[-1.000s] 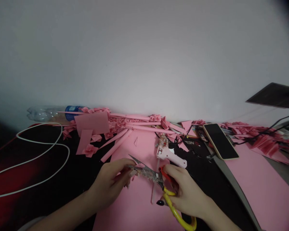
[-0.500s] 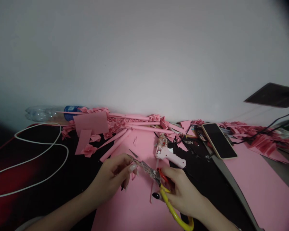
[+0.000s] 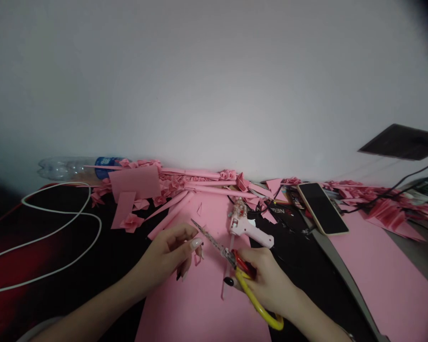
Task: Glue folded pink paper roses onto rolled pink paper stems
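My right hand (image 3: 267,280) grips a pair of scissors (image 3: 253,301) with one red and one yellow handle. Their blades, stained and crusted, lie together and point up and left, over a pink paper sheet (image 3: 196,313). Beside the blades, my left hand (image 3: 174,254) has its thumb and fingers pinched together; whatever is between them is hidden or too small to make out. A small pink paper scrap (image 3: 197,260) shows just past the left fingertips. Just beyond the right hand lies a pale pink glue gun (image 3: 251,230), with a glue stick at its back.
Rolled pink paper sticks (image 3: 217,190) and folded paper flowers (image 3: 131,222) line the wall. A plastic bottle (image 3: 67,167) and white cable (image 3: 96,218) lie left. A phone (image 3: 323,209), black cords and another pink sheet (image 3: 385,270) are at right.
The scissor blades, apart before, have come together, and the yellow handle has swung up a little. My left hand stays nearly in place.
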A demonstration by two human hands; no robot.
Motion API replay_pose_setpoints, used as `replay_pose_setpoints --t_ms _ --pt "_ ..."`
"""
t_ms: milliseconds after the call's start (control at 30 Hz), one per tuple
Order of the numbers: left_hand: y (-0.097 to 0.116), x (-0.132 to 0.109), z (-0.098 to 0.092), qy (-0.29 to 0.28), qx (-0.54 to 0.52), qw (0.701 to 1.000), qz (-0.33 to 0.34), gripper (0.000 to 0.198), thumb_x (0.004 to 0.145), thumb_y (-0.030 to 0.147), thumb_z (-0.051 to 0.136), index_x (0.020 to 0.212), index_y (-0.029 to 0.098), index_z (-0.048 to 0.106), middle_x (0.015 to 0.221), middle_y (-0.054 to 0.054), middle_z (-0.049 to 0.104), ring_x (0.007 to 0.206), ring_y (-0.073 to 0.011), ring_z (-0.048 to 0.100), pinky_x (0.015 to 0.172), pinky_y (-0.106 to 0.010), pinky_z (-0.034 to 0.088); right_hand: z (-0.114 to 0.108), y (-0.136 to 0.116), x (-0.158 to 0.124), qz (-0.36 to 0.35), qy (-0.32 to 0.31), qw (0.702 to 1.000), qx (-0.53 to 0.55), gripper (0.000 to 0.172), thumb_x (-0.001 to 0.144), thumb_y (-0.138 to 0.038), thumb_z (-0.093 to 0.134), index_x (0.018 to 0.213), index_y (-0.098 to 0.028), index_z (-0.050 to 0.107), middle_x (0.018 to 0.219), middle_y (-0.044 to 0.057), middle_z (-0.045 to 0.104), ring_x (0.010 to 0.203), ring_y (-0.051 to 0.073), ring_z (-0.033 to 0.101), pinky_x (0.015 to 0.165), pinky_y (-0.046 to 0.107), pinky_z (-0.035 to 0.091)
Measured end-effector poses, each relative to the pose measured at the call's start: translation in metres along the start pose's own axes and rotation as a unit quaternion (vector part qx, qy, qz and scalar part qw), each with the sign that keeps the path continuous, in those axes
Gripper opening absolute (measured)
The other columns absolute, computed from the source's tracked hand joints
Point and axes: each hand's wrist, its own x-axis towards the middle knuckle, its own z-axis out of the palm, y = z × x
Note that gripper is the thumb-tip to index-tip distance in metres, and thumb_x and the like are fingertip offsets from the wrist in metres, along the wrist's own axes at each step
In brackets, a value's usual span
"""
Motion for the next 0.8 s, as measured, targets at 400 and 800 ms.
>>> replay_pose_setpoints --t_ms 400,800 --pt "-0.004 0.0 -0.002 0.049 0.031 0.998 0.028 0.022 0.088 0.038 0.054 0.086 0.017 0.054 0.078 -0.001 0.063 0.041 -0.0046 0.048 0.037 -0.018 0.038 -0.007 -0.001 -0.001 -0.044 0.09 0.995 -0.014 0.023 0.073 -0.022 0.055 0.079 -0.023 0.032 0.071 -0.004 0.043 0.058 0.012 0.036 0.051 0.024 0.032" --pt "-0.005 0.012 -0.009 0.114 0.215 0.968 0.054 0.033 0.087 0.031 0.053 0.117 0.019 0.048 0.087 -0.003 0.068 0.071 -0.0173 0.069 0.065 -0.031 0.056 -0.013 0.005 0.002 -0.059 0.168 0.964 -0.198 0.028 0.067 -0.019 0.063 0.093 -0.021 0.052 0.091 0.006 0.061 0.076 0.02 0.059 0.064 0.03 0.046"
